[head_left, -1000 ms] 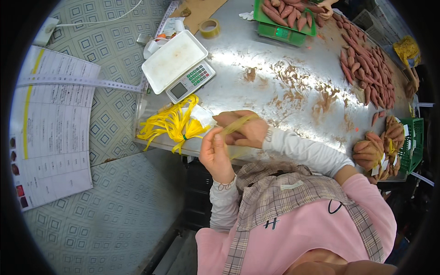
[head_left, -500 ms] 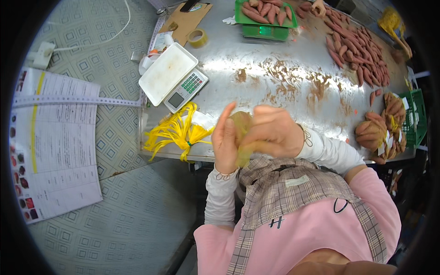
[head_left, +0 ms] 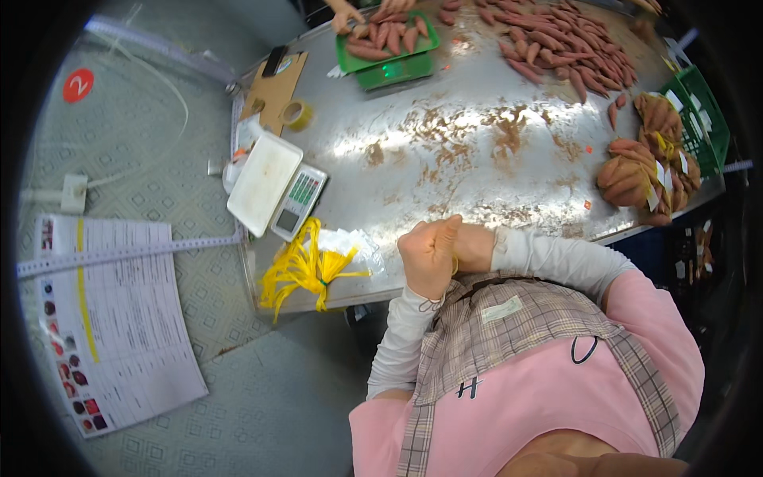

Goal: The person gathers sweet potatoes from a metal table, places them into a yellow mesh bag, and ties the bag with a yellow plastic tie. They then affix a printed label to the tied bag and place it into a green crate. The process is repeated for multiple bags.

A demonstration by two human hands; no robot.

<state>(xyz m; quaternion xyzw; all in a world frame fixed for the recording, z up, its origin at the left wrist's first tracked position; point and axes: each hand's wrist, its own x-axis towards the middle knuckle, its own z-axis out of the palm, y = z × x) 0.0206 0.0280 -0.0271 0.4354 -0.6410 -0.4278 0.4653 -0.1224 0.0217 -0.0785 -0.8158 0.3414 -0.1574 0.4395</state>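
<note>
My left hand is closed in a fist with the thumb on top, above the table's near edge. Against it, partly hidden behind it, is my right hand, its fingers out of sight. A thin bit of yellow shows between the two; the rest of whatever they hold is hidden. To the left of my hands lies a bundle of yellow strips, tied with a green band, beside small white papers. A white digital scale with a flat pan stands just behind the bundle.
Sweet potatoes are heaped at the far right. Netted bundles of them with white labels lie near a green crate. Another person's hand is at a green tray scale. Tape lies on the soil-smeared metal table.
My hands have come together, and the yellowish mesh seen between them is now almost hidden. The left hand has closed into a fist. The view has shifted; another person's hands appear at the green scale.
</note>
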